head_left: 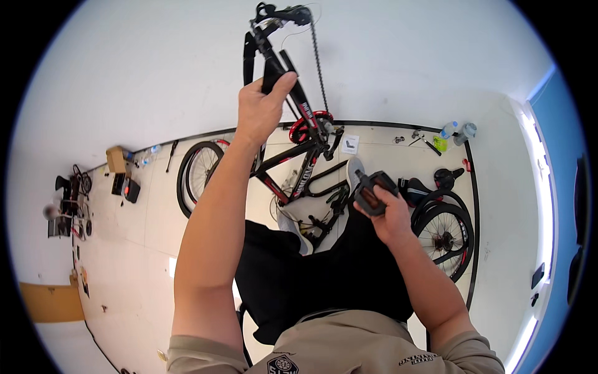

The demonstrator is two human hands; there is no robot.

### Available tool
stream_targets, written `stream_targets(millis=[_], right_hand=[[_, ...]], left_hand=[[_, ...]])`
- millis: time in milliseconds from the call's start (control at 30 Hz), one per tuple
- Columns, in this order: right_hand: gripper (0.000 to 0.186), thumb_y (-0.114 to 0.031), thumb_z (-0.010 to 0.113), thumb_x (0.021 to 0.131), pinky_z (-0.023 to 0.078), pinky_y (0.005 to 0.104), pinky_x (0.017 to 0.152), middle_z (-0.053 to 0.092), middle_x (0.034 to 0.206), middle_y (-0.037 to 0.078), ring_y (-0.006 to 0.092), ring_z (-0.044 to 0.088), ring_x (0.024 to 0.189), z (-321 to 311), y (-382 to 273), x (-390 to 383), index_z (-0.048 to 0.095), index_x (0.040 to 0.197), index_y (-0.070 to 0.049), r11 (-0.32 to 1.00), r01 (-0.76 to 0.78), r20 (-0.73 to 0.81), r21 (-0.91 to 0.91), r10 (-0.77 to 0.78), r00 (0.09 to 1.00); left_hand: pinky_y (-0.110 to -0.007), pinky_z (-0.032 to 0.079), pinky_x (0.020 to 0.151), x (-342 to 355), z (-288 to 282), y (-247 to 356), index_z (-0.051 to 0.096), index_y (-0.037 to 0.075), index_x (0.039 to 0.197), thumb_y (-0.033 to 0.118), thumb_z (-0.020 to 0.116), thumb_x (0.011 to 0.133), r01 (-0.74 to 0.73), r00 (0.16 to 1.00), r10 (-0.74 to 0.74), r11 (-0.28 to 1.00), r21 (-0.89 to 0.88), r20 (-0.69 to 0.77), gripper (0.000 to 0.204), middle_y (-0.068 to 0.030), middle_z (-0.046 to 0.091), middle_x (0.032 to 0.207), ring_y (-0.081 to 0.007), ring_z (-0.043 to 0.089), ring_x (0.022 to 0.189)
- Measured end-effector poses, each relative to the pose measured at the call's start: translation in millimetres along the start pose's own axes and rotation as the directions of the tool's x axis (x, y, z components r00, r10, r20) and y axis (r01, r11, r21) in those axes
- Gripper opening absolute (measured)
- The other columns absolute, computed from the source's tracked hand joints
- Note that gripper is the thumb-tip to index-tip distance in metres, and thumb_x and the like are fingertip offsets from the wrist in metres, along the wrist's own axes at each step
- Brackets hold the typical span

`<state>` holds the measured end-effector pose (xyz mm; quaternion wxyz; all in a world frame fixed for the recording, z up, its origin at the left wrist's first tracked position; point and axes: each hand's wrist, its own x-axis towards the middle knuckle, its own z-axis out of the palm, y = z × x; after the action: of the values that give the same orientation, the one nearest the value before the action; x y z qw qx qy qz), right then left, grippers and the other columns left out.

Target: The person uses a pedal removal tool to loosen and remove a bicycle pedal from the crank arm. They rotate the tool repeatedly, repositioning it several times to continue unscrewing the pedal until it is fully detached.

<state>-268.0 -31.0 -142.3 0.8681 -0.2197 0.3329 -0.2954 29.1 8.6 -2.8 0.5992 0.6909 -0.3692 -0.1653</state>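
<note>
My left hand, raised at upper centre, is closed around a black tube of a bicycle frame with red trim. Above that hand, a derailleur sits at the frame's upper end. From it a chain runs down to the red-and-black chainring. The frame's lower part reaches down between my feet, beside tangled cables and black parts. In front of my right thigh, my right hand grips a black bicycle pedal with orange reflectors. Whether a second pedal is in that hand, I cannot tell.
Wheels lie at right below a saddle. Another wheel is left of the frame. Along the wall are a paper sheet, tools, bottles and a cardboard box. More bike parts stand far left.
</note>
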Motion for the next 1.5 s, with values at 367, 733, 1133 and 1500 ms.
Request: stream_targets(millis=[367, 733, 1133, 1500], right_hand=[[0.020, -0.007, 0.054, 0.099, 0.056, 0.0516, 0.090, 0.065, 0.112, 0.013, 0.0272, 0.066, 0.104, -12.6, 13.7, 27.7, 0.057, 0.118, -0.005, 0.998, 0.061, -0.063, -0.027, -0.063, 0.996], [0.019, -0.012, 0.058, 0.097, 0.057, 0.0471, 0.083, 0.066, 0.103, 0.009, 0.0228, 0.067, 0.093, -13.5, 24.7, 32.4, 0.059, 0.115, -0.009, 1.000, -0.007, -0.021, 0.006, 0.007, 1.000], [0.027, -0.002, 0.070, 0.087, 0.060, 0.0366, 0.074, 0.067, 0.100, 0.013, 0.0219, 0.069, 0.084, 14.8, 23.3, 59.6, 0.060, 0.111, 0.003, 0.976, 0.205, -0.053, -0.070, -0.209, 0.977], [0.025, -0.005, 0.074, 0.084, 0.053, 0.0275, 0.078, 0.069, 0.098, 0.004, 0.0114, 0.063, 0.083, 17.5, 21.5, 80.0, 0.068, 0.108, 0.002, 0.871, 0.365, 0.011, -0.328, -0.382, 0.924]], left_hand=[[-0.025, 0.032, 0.048, -20.1, 8.2, 3.9, 0.062, 0.006, 0.073, 0.038, 0.076, 0.089, 0.004, 1.000, -0.004, 1.000, 0.003, 0.003, 0.038, 0.0055, 0.049, 0.060, -0.0053, 0.039, 0.053], [-0.026, 0.032, 0.049, -12.8, 2.7, -9.9, 0.062, 0.004, 0.072, 0.036, 0.077, 0.088, 0.042, 0.996, -0.045, 0.998, -0.039, -0.083, 0.039, 0.0050, 0.050, 0.060, -0.0058, 0.040, 0.054], [-0.022, 0.033, 0.054, -17.0, 6.8, -5.5, 0.072, 0.001, 0.086, 0.031, 0.079, 0.088, 0.014, 0.996, -0.015, 1.000, -0.013, -0.091, 0.031, 0.0062, 0.058, 0.068, -0.0035, 0.042, 0.060], [-0.022, 0.043, 0.061, -24.8, 10.7, 2.3, 0.074, 0.000, 0.093, 0.025, 0.078, 0.088, -0.069, 0.996, 0.068, 0.997, -0.025, -0.061, 0.026, 0.0023, 0.065, 0.077, -0.0050, 0.052, 0.067]])
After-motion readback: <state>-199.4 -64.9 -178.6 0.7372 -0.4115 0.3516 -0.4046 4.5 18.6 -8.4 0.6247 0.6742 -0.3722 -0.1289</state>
